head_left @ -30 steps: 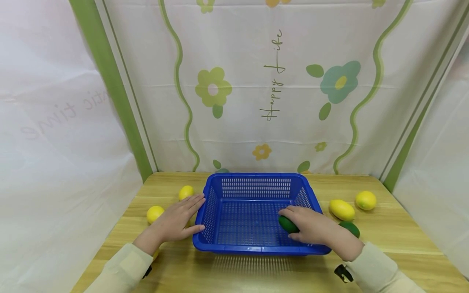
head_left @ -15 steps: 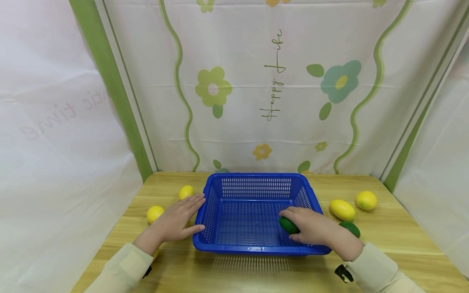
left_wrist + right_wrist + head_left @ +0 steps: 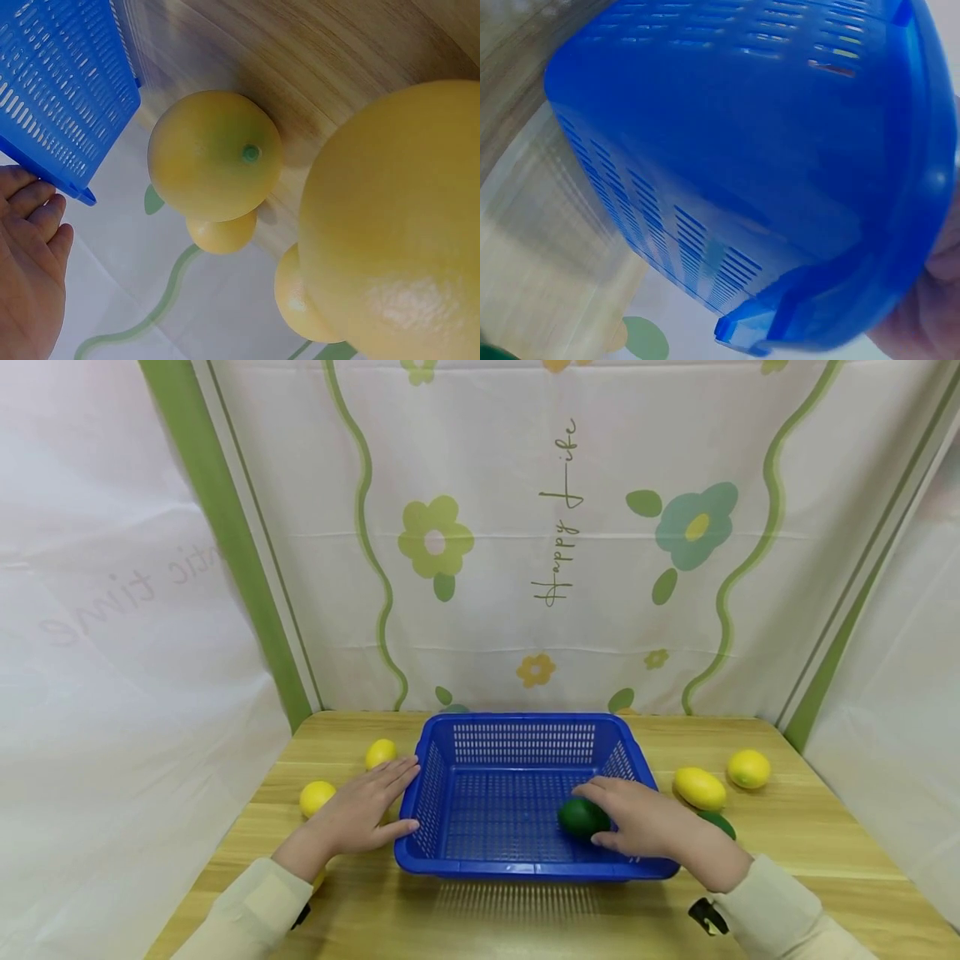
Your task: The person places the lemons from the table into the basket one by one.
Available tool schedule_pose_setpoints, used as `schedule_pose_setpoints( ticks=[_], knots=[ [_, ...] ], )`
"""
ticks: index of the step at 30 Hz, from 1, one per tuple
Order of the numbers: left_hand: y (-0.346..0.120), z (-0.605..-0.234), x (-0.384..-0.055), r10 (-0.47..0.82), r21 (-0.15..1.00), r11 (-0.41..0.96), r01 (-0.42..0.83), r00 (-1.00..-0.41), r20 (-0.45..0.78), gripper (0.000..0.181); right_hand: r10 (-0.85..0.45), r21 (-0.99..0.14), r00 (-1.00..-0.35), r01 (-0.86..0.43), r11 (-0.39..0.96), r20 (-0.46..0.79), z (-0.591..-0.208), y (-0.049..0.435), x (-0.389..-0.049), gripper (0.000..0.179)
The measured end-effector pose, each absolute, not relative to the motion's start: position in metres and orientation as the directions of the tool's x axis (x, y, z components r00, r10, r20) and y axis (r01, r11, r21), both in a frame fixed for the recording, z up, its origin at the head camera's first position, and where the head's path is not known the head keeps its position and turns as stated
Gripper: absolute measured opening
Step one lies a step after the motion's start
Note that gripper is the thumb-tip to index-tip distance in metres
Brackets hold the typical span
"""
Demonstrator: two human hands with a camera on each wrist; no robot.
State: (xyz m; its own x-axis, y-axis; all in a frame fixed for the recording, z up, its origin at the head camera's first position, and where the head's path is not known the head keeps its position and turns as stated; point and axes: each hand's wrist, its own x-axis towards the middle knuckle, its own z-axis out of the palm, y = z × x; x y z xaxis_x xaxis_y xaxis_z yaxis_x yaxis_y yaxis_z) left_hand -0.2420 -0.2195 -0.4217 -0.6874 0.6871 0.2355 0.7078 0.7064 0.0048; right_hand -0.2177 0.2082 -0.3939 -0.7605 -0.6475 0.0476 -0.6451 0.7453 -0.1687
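Note:
In the head view, a blue slotted plastic basket [image 3: 517, 872] stands on the wooden table. My left hand [image 3: 363, 806] lies with straight fingers against its left rim; the left wrist view shows those fingertips [image 3: 34, 199] right at the rim. My right hand [image 3: 637, 817] reaches over the right rim, fingers and thumb spread behind a smooth dark green fruit, lime-like [image 3: 581, 819], low inside the basket. Most of the fruit shows outside the fingers. From the right wrist, the basket wall [image 3: 727, 127] hides the fruit and most of the hand.
Right of the basket lie two lemons [image 3: 700, 789] and another green fruit [image 3: 718, 823], partly behind my right wrist. Several lemons [image 3: 318, 798] lie on the left, some partly under my left arm. A printed curtain [image 3: 487, 635] hangs behind the table.
The green fruit has slipped left out of my right hand's grip and shows more fully. The right fingers have loosened. My left hand and the basket have stayed put.

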Motion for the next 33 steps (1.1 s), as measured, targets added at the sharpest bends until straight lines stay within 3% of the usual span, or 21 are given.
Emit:
schedule_pose_setpoints(
  ticks=[17, 33],
  knots=[
    [-0.219, -0.423, -0.244, 0.694, 0.0, 0.696, 0.718, -0.673, 0.256, 0.079, -0.633, -0.139, -0.766, -0.643, 0.753, 0.111, -0.378, 0.22, -0.218, 0.057],
    [-0.219, -0.424, -0.244, 0.703, -0.009, 0.686, 0.727, -0.66, 0.265, 0.077, -0.591, -0.121, -0.766, -0.631, 0.766, 0.251, -0.357, 0.251, -0.211, 0.055]
  ],
)
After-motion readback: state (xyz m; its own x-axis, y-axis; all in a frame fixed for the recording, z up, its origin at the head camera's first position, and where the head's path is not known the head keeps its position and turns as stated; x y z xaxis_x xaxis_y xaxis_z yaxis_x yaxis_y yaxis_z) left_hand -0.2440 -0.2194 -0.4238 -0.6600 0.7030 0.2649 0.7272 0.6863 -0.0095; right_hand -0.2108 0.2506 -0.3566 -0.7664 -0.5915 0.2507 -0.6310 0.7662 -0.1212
